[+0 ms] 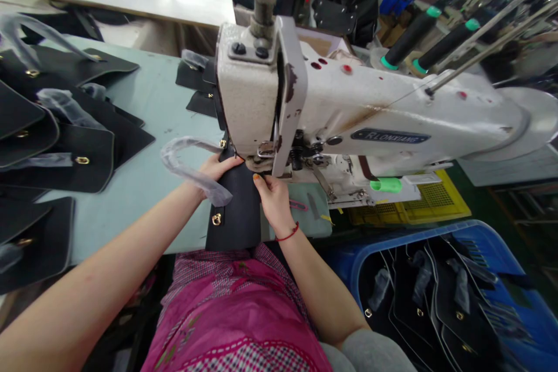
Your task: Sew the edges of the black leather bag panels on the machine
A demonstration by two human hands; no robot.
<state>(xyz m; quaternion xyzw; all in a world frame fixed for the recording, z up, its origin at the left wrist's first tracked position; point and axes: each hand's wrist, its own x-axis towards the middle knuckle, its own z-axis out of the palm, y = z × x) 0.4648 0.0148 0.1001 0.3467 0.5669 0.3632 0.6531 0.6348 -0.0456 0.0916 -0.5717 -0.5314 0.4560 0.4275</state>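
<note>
A black leather-like bag panel (238,215) lies under the head of a white sewing machine (248,87), its near end over the table edge. Gold-coloured fittings hold a curved handle (176,160) wrapped in clear plastic to its left side. My left hand (213,170) grips the panel's left part, thumb on top close to the presser foot and fingers partly hidden behind the handle. On the opposite edge, my right hand (274,196) pinches the panel just in front of the foot. The needle point is hidden from view.
Several black panels with wrapped handles (65,104) are piled at the left of the pale table (157,87). A blue basket (357,256) at the lower right holds more. Pink snips (298,204) lie right of my right hand. Thread cones (412,38) stand behind the machine.
</note>
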